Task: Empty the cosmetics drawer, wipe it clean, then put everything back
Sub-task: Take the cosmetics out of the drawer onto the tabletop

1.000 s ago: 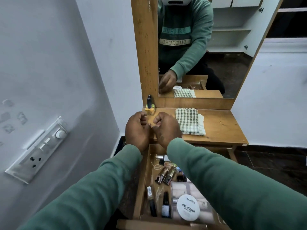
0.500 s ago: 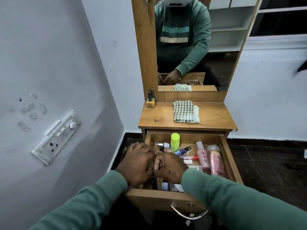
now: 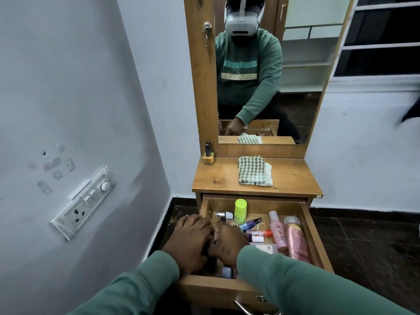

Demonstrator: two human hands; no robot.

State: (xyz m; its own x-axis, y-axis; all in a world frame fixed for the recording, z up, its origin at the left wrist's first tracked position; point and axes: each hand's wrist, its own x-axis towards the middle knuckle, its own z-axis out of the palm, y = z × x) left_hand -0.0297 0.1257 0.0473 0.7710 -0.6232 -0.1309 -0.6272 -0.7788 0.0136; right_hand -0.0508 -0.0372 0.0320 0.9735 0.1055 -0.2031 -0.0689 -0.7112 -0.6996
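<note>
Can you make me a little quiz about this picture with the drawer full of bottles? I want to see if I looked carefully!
1. True or false: the checked cloth lies folded on the tabletop, not in the drawer.
2. Pick one. Where are the left hand and the right hand? A: on the checked cloth. B: together, down in the drawer. C: flat on the tabletop.
3. Count: how many tall pink bottles lie along the right side of the drawer?

Key: 1 true; 2 B; 3 two.
</note>
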